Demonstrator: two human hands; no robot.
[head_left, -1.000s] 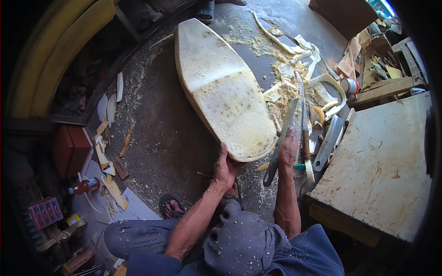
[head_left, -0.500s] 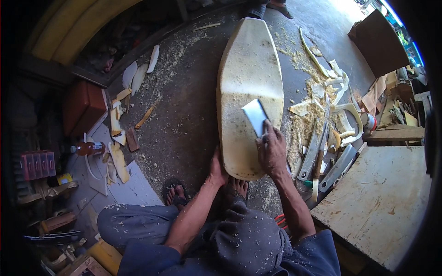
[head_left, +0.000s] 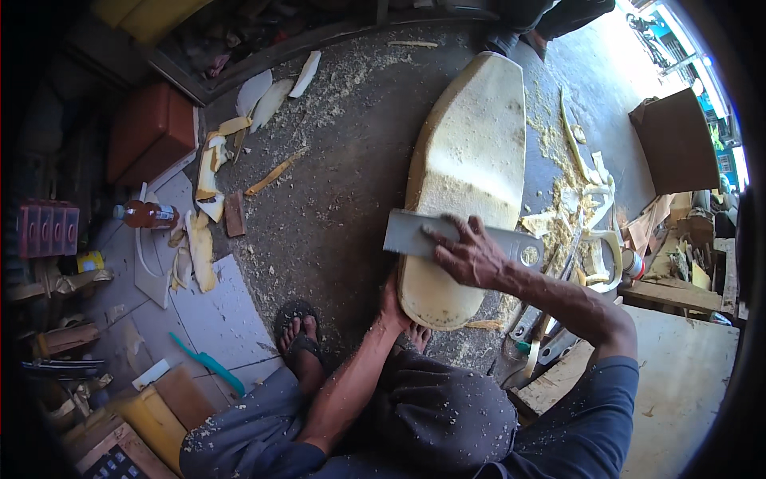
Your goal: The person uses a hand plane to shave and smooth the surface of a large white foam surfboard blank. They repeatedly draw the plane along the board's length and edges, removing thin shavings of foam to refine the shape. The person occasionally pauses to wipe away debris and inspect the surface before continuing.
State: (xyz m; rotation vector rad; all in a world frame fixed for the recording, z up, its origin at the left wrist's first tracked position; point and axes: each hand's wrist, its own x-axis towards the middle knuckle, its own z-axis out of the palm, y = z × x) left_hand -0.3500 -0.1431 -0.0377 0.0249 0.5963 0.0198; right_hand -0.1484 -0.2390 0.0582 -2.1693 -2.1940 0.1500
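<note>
An elongated cream foam piece point(head_left: 467, 140), speckled, with a tapered far end and rounded near end, lies lengthwise before me over my right foot. My right hand point(head_left: 471, 253) is closed on a long flat grey metal blade point(head_left: 403, 231) with a hole at its right end, held crosswise on the upper face of the foam piece near the rounded end. My left hand point(head_left: 391, 299) grips that piece's lower left edge, its fingertips hidden underneath. More metal tools point(head_left: 550, 343) lie among curved offcuts point(head_left: 598, 195) and shavings to the right.
A reddish box point(head_left: 148, 132), a bottle point(head_left: 144, 214), offcuts point(head_left: 203, 251) and a teal tool point(head_left: 207, 359) are on my left. A pale board point(head_left: 678, 375), scrap wood point(head_left: 670, 291) and a brown panel point(head_left: 678, 140) are on my right. Another person's feet point(head_left: 535, 36) stand beyond.
The metal tool has swung from pointing forward to lying crosswise over the foam piece, my right forearm now angled in from the right. The view has also shifted.
</note>
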